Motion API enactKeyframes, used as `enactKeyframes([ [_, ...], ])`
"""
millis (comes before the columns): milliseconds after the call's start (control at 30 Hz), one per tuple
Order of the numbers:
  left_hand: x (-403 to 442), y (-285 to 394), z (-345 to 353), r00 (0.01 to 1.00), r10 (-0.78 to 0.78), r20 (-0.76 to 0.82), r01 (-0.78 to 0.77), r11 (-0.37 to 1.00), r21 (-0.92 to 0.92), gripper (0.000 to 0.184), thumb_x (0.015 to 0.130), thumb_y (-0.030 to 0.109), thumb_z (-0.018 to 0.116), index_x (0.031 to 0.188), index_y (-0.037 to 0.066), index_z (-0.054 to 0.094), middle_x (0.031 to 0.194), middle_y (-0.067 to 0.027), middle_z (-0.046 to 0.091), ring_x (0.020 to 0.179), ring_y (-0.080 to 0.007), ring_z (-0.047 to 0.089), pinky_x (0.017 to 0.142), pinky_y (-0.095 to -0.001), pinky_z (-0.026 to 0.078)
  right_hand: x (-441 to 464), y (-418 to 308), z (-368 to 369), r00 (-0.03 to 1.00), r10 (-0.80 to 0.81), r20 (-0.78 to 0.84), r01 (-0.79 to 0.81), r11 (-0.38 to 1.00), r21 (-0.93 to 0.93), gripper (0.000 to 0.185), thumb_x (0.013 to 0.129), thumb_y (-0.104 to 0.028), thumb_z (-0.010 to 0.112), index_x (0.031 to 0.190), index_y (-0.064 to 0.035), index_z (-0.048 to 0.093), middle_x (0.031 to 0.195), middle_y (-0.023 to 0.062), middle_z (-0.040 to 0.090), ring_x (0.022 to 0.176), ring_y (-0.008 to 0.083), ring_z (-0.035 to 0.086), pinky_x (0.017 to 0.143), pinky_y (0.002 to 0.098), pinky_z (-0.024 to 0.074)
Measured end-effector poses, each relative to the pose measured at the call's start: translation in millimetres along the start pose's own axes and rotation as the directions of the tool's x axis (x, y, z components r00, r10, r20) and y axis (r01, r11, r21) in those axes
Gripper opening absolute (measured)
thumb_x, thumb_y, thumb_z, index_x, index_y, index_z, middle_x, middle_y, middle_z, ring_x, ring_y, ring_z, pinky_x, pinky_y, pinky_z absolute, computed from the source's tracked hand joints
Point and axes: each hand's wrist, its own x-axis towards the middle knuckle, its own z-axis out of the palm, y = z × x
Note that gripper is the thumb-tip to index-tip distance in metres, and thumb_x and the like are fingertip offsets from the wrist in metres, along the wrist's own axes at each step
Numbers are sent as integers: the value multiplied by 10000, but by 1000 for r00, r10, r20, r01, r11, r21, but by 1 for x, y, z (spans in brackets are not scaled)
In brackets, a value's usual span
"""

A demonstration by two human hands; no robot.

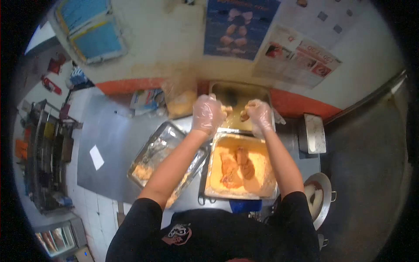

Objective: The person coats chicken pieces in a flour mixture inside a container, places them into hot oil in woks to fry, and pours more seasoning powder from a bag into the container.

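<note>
Both my hands wear clear plastic gloves and are raised over a metal pan of yellowish liquid (pixel 235 121) by the wall. My left hand (pixel 207 114) is closed around a coated piece of chicken (pixel 227 110) that shows past the fingers. Another coated piece of chicken (pixel 245 116) sticks out of my closed right hand (pixel 260 114). Nearer to me, a pan of orange-yellow breading flour (pixel 216 187) holds several chicken pieces (pixel 231 170), partly coated. To the left stands a metal tray (pixel 140 150) with clear plastic and yellowish crumbs in it.
A plastic bag of yellow powder (pixel 181 102) leans on the wall, beside some printed packets (pixel 148 101). A white paper (pixel 97 157) lies on the steel table at left. On the right are a narrow metal container (pixel 313 133) and a round metal pan (pixel 324 205).
</note>
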Motion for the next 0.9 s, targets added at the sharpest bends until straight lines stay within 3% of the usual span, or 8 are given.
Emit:
enactKeyframes([
  [133,41,17,77,973,-127,191,139,989,-48,305,794,328,698,895,49,768,926,-199,726,896,-351,708,852,-453,550,17,28,1,997,-26,77,47,959,-278,274,785,-242,723,989,-65,772,1006,165,741,937,302,721,871,374,543],
  [267,53,11,152,947,-84,311,87,996,3,224,837,236,679,920,47,769,988,-178,737,939,-323,722,833,-414,570,48,81,28,976,67,205,26,906,-423,348,781,-344,764,1023,-95,769,1079,160,726,1019,326,693,904,409,530],
  [467,60,20,165,890,-129,437,149,989,-12,227,881,158,602,1015,76,767,1094,-165,731,1021,-313,714,866,-415,576,69,118,62,949,158,272,30,816,-578,427,764,-397,783,1069,-100,752,1150,171,707,1051,332,684,922,415,535],
  [633,53,39,133,870,-165,464,185,983,1,233,884,171,608,1022,65,763,1104,-175,725,1016,-322,712,864,-427,573,83,141,83,942,205,265,2,786,-618,391,782,-364,751,1054,-83,754,1132,188,707,1067,343,679,928,424,533],
  [667,52,43,127,877,-183,444,212,977,-16,229,883,174,612,1012,63,765,1095,-177,726,1010,-324,713,862,-430,573,81,139,80,950,181,254,-1,815,-579,376,783,-352,744,1039,-77,756,1119,190,709,1061,343,681,919,424,535],
  [767,62,33,146,917,-60,395,55,998,25,217,882,192,629,970,51,768,1053,-178,731,987,-331,713,852,-435,571,56,73,35,976,78,204,21,896,-443,314,781,-316,729,971,-67,757,1055,191,718,1003,353,687,882,435,542],
  [867,67,43,106,932,-82,353,95,995,-21,212,881,206,643,933,42,767,1011,-178,733,969,-340,712,845,-438,569,48,53,14,993,-27,114,58,958,-280,237,768,-287,728,872,-75,751,954,181,726,885,368,692,827,459,545],
  [900,69,40,107,947,-103,305,126,990,-58,252,863,282,660,919,64,775,1001,-196,727,951,-346,712,872,-450,565,47,50,8,996,-22,82,39,974,-222,225,761,-285,729,848,-79,748,927,176,725,859,366,690,811,463,544],
])
